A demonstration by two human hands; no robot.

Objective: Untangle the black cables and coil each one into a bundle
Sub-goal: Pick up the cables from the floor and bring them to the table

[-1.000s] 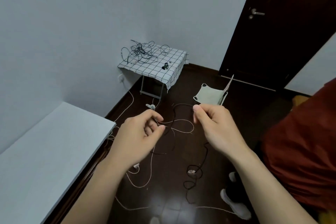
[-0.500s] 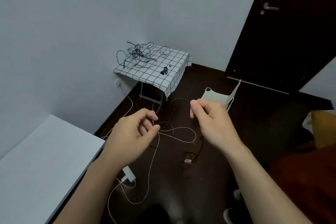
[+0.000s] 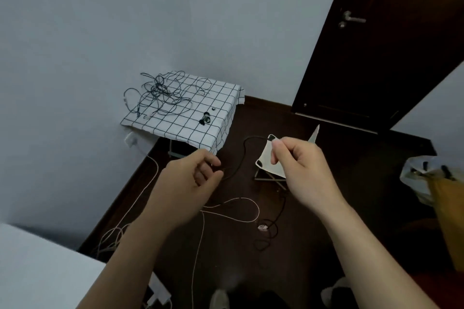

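- Table (image 3: 180,130): small, draped in a checked cloth, set in the corner of the room; every place below is given from it.
- Tangle (image 3: 160,94): several black cables looped loosely over one another, lying on the far-left part of the table.
- Bundle (image 3: 206,118): a small dark coil on the table near its front-right edge, apart from the tangle.
- Left hand (image 3: 190,183): raised in front of the table's near corner, fingers curled, thumb and forefinger pinching a black cable.
- Cable (image 3: 244,148): black; it arches up from the left hand, past the table's right side, to the right hand. Below that hand a dark length drops to loose loops on the floor, well in front of the table.
- Right hand (image 3: 301,170): raised to the right of the table, thumb and forefinger pinching the cable, the other fingers curled.
- Stool (image 3: 266,163): folding, with a pale seat, on the floor right of the table, partly hidden by the right hand.
- White cord (image 3: 241,208): lies on the dark floor in front of the table, looping beneath the left hand.
- Door (image 3: 376,57): dark, with a metal handle, far right of the table.
- Bag (image 3: 414,175): pale plastic, well apart from the table at the right edge of the view.
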